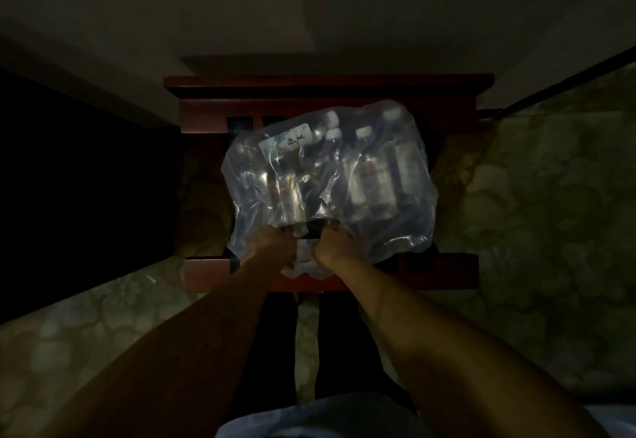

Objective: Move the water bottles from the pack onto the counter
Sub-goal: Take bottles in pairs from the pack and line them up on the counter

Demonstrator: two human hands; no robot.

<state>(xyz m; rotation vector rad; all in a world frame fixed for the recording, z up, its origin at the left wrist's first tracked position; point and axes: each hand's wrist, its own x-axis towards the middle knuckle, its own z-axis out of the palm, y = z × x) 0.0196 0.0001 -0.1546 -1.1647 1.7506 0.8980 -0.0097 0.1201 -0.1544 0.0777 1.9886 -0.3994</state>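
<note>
My left hand (272, 243) and right hand (332, 243) each have a clenched grip on the pack (327, 183) wrap's near edge, pack resting on the chair (330, 90); I'd pull apart evenly, freeing bottles (370, 176).

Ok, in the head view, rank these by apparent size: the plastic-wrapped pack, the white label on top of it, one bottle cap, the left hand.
1. Plastic-wrapped pack
2. Left hand, though it sits nearer the camera than the label, so this placing is unsure
3. White label
4. Bottle cap
</note>
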